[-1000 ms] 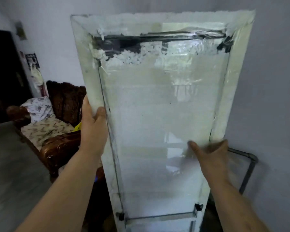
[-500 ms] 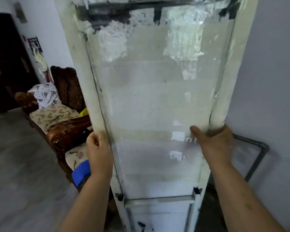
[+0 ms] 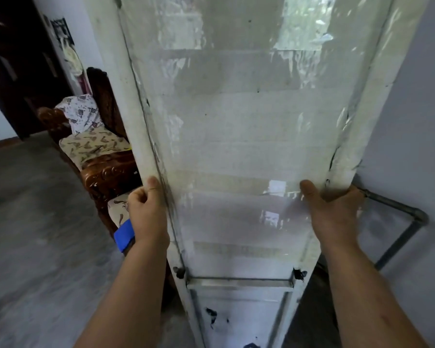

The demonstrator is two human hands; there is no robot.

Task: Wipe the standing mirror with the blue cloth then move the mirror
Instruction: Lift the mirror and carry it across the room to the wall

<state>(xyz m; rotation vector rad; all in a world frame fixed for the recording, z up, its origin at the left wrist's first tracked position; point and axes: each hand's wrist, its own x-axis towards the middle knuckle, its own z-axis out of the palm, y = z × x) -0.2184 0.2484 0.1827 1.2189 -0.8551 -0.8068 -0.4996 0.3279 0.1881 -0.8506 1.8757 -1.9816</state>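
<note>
Mirror [image 3: 236, 151] stands twelve to six; left hand [image 3: 148, 214] at nine, right hand [image 3: 334, 217] at three (equally near), fingers [image 3: 153, 184] clamped on its edges.

Carved wooden sofa [image 3: 111, 172], patterned cushions [image 3: 91, 144], grey pipe [image 3: 392, 205], dark door [image 3: 10, 71]

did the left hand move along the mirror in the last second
Yes, downward. The left hand slid down the mirror edge, from about level with the carved armrest to below it, and is closer to the black bracket.
</note>
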